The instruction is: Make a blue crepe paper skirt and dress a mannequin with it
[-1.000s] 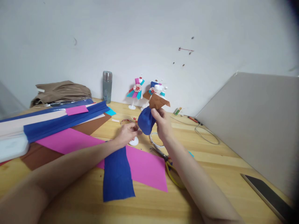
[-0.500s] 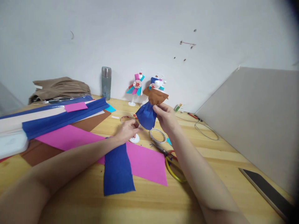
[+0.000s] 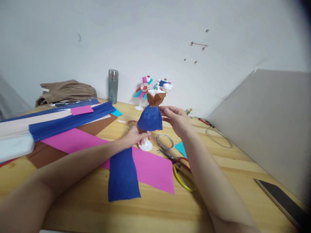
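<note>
A small white mannequin stands upright before me, dressed in a brown paper bodice and a gathered blue paper skirt. Below the skirt, my left hand is closed on the white pole of its stand, just over the round base. My right hand is beside the skirt's right edge with fingers apart and nothing gripped; whether the fingertips touch the paper I cannot tell. Under my left forearm a blue strip lies across a long magenta strip.
Scissors and a roll of tape lie right of the base. Two more decorated mannequins stand by the wall, near a flask. Folded paper and brown cloth are at left; a phone lies at right.
The mannequin has swung from tilted to upright, its bodice front now facing me. My right hand's fingers have come off the waist and spread. The stand's base shows more fully.
</note>
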Tool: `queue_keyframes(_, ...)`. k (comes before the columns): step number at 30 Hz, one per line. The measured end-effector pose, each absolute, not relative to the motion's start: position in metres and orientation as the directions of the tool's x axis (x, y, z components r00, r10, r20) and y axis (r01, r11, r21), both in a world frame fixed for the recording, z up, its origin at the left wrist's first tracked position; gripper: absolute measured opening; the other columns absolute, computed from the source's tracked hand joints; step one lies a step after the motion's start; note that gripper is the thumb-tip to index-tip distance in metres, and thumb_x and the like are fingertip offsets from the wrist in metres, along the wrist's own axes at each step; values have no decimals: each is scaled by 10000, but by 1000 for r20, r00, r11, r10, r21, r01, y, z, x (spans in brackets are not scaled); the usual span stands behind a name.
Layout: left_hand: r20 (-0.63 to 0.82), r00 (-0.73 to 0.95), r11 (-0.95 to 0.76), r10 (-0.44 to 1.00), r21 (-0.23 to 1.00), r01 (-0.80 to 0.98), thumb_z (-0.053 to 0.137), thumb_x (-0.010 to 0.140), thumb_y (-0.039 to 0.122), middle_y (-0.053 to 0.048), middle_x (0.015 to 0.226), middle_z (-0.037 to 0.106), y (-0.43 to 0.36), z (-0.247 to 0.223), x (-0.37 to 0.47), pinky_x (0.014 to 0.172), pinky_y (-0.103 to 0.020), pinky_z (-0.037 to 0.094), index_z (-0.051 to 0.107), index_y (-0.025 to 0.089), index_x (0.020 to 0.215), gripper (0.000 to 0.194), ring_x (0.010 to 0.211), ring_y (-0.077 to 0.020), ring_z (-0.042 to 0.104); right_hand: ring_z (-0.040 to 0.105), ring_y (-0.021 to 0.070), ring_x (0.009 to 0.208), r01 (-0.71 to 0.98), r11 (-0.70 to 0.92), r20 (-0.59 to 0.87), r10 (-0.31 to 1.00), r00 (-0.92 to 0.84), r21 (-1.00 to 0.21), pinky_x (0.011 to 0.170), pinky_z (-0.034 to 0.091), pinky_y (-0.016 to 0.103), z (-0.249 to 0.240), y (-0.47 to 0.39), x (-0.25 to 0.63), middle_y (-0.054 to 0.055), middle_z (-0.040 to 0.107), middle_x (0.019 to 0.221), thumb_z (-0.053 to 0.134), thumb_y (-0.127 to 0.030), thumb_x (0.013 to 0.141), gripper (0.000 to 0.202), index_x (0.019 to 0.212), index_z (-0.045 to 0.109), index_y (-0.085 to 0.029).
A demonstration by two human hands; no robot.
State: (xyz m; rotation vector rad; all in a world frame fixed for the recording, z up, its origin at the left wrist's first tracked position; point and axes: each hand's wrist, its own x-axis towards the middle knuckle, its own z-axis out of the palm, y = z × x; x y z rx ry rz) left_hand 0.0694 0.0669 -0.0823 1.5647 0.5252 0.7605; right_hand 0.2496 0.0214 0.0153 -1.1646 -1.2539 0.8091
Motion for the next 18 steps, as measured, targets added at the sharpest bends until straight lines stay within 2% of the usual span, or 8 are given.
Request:
queue_keyframes(4, 162, 640, -148, 752, 986, -75, 691, 799, 410, 45, 391, 492, 68, -82, 70, 391, -177, 268, 659, 115, 707, 310, 341, -52, 405, 708, 211, 887, 147, 275, 291, 951, 106, -950, 822, 552, 375, 17, 19, 247, 56, 782, 921, 806, -589, 666, 429, 893, 784, -225)
queue_keyframes(11, 123, 570, -122, 812, 992, -41, 691, 810, 270, 60, 383, 484, 67, -79, 71, 388, -185, 291, 644, 120, 683, 203, 325, -56, 393, 693, 203, 839, 166, 294, 307, 950, 63, -941, 811, 559, 383, 13, 18, 242, 32, 770, 907, 802, -574, 673, 430, 929, 768, -231)
queue_keyframes(14, 135, 544, -127, 828, 991, -53, 675, 808, 207, 58, 368, 476, 66, -76, 71, 398, -197, 304, 627, 125, 653, 182, 322, -63, 392, 688, 214, 877, 176, 312, 324, 945, 44, -934, 801, 555, 384, 10, 20, 239, 46, 771, 999, 803, -580, 672, 476, 993, 754, -232)
queue_keyframes(18, 162, 550, -156, 820, 986, -58, 661, 810, 166, 53, 359, 482, 65, -73, 71, 451, -211, 372, 610, 130, 626, 194, 319, -61, 396, 684, 244, 1005, 152, 343, 355, 933, 60, -927, 872, 544, 408, 7, 23, 237, 64, 758, 1124, 826, -564, 648, 539, 1070, 726, -242)
